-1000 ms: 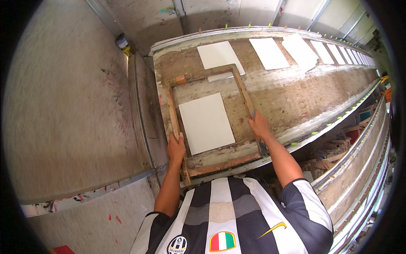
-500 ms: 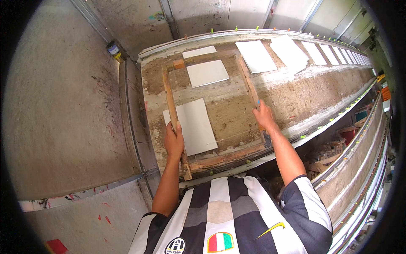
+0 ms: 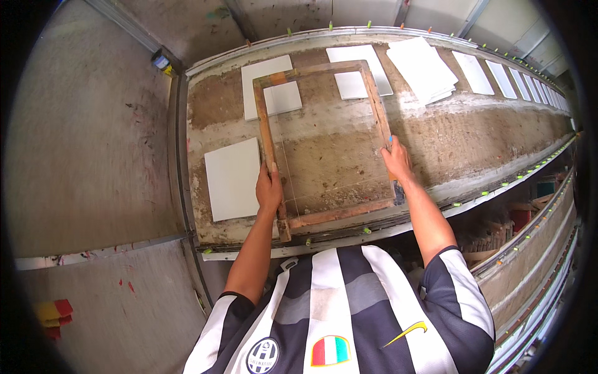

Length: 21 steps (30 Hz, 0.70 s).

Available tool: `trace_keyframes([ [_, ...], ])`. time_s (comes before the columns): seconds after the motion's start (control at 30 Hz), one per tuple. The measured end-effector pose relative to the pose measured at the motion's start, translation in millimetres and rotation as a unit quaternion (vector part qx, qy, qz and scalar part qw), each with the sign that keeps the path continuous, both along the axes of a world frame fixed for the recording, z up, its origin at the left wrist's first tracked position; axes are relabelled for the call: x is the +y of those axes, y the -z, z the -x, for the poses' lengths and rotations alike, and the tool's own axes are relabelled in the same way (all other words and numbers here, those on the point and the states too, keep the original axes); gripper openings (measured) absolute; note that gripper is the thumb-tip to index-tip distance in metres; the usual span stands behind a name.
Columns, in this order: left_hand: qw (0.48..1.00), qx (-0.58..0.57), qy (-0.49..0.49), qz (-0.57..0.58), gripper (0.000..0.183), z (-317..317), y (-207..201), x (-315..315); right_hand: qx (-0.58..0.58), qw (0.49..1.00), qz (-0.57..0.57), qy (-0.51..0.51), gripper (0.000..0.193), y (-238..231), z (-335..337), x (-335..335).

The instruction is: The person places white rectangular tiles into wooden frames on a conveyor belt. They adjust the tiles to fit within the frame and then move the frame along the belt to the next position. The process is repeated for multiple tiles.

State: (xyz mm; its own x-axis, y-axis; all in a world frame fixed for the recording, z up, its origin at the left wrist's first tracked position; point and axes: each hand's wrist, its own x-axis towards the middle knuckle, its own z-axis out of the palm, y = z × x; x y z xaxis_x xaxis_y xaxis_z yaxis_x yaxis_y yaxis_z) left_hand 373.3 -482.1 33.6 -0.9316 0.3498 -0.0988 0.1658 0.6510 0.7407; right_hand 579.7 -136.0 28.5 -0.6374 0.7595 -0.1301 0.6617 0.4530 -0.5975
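Note:
I hold a rectangular wooden frame (image 3: 336, 217) by its two long sides, over a long stained table. My left hand (image 3: 269, 188) is closed round the near part of its left side. My right hand (image 3: 397, 160) grips the right side, beside a small blue spot. Thin lines cross the frame's opening. A white sheet (image 3: 233, 179) lies just left of my left hand. The frame's far end passes over parts of two more white sheets: one at the far left (image 3: 281, 100) and one at the far middle (image 3: 354, 85). Whether the frame touches the table I cannot tell.
A pile of white sheets (image 3: 422, 70) lies right of the frame, and a row of single sheets (image 3: 473, 73) runs away beyond it. Small green clips (image 3: 457, 204) line the table's edges. A wall (image 3: 93, 137) stands at left; a second long table (image 3: 529, 249) is at right.
The frame has shifted right relative to the sheets. The near-left sheet, partly under its left side before, now lies outside it. Both hands keep their hold, and the view has shifted.

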Motion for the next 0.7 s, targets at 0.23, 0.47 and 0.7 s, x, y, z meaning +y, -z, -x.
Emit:
trace_keyframes([
  [0.23, 1.000, -0.006, -0.016, 0.020, 0.065, -25.8, 15.6, 11.8, -0.022, 1.000, 0.000, 0.001, 0.065, 28.3, -19.1, 12.6],
  [0.47, 1.000, 0.012, -0.006, 0.009, 0.067, -29.5, 36.0, 8.3, -0.065, 0.998, 0.011, -0.007, 0.065, 12.9, -24.9, 11.0],
  [0.7, 1.000, 0.002, -0.009, 0.026, 0.067, -39.4, 39.5, 13.5, -0.066, 0.998, -0.003, 0.000, 0.064, 24.8, -42.7, 13.0],
])
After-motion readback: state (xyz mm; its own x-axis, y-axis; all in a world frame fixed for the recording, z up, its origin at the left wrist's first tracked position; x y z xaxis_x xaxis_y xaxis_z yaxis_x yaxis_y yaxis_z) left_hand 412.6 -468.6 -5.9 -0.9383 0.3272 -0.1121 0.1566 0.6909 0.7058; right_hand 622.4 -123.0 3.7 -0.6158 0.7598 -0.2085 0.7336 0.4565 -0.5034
